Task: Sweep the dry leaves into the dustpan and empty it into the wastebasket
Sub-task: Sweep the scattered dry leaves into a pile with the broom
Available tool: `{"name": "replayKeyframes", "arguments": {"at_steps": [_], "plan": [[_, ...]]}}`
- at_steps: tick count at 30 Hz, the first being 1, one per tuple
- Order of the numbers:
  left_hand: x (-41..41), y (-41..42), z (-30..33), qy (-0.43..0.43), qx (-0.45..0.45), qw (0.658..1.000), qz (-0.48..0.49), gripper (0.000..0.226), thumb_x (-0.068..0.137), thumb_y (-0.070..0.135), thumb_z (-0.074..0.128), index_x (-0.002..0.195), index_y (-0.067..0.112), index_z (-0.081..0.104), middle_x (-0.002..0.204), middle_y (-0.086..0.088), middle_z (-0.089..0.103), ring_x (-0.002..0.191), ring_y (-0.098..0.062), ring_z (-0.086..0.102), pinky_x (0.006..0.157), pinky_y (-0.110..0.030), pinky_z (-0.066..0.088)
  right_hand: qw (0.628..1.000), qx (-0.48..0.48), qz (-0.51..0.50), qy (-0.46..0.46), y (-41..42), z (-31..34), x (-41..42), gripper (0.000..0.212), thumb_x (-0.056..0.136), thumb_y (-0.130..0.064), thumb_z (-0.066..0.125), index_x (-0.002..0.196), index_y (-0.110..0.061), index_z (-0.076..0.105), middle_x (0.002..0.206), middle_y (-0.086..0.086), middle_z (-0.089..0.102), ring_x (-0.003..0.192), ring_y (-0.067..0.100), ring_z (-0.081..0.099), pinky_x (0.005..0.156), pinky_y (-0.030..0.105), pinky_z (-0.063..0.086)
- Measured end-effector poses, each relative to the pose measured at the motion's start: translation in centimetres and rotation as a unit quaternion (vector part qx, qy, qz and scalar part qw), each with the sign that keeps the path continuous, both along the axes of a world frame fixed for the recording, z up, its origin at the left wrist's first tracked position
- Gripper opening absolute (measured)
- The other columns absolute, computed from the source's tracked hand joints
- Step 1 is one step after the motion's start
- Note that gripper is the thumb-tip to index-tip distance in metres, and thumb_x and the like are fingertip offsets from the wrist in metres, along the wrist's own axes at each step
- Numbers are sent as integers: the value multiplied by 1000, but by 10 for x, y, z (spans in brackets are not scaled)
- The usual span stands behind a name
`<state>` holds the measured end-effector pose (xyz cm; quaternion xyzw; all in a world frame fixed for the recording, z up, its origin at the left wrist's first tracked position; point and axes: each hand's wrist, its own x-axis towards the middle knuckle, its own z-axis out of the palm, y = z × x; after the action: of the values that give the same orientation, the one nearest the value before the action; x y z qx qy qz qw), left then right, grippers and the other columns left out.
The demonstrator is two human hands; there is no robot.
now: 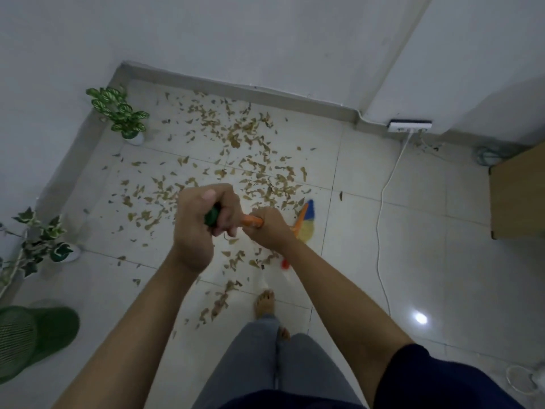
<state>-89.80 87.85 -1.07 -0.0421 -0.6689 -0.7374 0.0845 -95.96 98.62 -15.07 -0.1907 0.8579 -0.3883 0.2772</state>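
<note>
Pale tiled floor (413,246) fills the view, meeting white walls (236,33) at a corner. Dry leaves (236,160) lie scattered over the tiles from the far baseboard down to the person's bare foot (264,304), thickest in the middle ahead of the hands, with a thinner trail near the foot. Green wastebasket (35,335) sits at lower left on its side or tilted, mesh wall showing, well apart from the leaves. Wooden furniture edge (519,196) at right. Two potted plants on the left: one in the far corner (121,116), one lower by the wall (44,240). White power strip (410,126) at the far wall with a white cable (380,231) running down the floor.

Broom (305,222): orange shaft, green top end, blue and yellow bristles resting on the floor just right of the hands, beside the leaf patch. Left hand (200,222) is closed around the green top of the handle, fingers wrapped tight. Right hand (267,228) is clenched on the orange shaft just below, close to the left hand. Small red-orange object (285,263) shows under the right forearm; cannot tell what it is. Dustpan cannot be identified.
</note>
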Motion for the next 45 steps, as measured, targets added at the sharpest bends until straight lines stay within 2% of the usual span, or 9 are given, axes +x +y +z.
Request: {"name": "replayKeyframes", "arguments": {"at_steps": [6,8,13,17,21,27,34,37,45], "plan": [[-47,12,23,42,57,997,-10,38,86,44,42,52,29,50,43,11,40,37,-19,36,45,-30,28,997,47,-18,55,35,29,-52,49,83,-13,58,44,-22,30,42,-6,33,39,7,28,40,16,23],[-64,35,10,7,56,998,-24,41,87,35,29,52,29,50,45,12,46,39,-23,35,44,-37,29,995,87,-25,42,66,22,-75,45,82,-14,58,44,-19,36,46,-1,41,41,10,33,42,18,28],[-95,99,-46,-108,3,993,-58,40,85,33,28,52,17,43,47,1,39,48,-16,45,59,-22,42,984,175,1,-21,136,-29,-119,23,77,-8,57,56,0,56,56,12,54,52,17,44,52,27,33],[-110,101,-58,-136,9,990,37,39,83,32,30,49,16,43,46,-10,38,47,-23,44,56,-19,41,984,168,49,-31,117,-45,-138,27,83,-15,56,56,-12,52,57,6,52,53,15,44,50,27,31],[-118,75,-32,-102,-37,984,139,38,83,27,30,48,18,40,43,7,40,44,-14,43,53,-24,38,988,95,120,-30,60,-34,-147,34,87,-20,55,53,-17,47,58,6,52,51,14,42,51,27,35],[-124,58,31,-3,30,991,134,34,78,47,48,50,28,50,40,15,42,39,-15,40,57,-30,34,988,-43,149,17,39,18,-162,35,80,-9,60,48,-12,44,46,11,42,43,18,36,43,26,27],[-174,127,-6,-61,38,985,159,38,82,32,28,51,21,46,46,0,40,48,-16,46,60,-25,43,988,76,122,63,131,-7,-229,45,82,-11,59,44,-22,38,43,-6,40,36,5,37,40,13,29],[-196,158,-43,-115,32,982,149,37,82,32,30,51,16,42,48,-3,39,54,-17,49,65,-23,46,980,141,129,58,161,-34,-260,39,78,-6,59,45,-14,42,44,3,43,42,13,39,48,25,32],[-165,141,-81,-135,62,936,320,37,82,18,31,47,16,41,43,7,39,49,-16,45,60,-21,45,953,143,264,26,90,-69,-239,37,86,-12,56,51,-19,43,55,0,49,52,12,43,49,24,32]]}}
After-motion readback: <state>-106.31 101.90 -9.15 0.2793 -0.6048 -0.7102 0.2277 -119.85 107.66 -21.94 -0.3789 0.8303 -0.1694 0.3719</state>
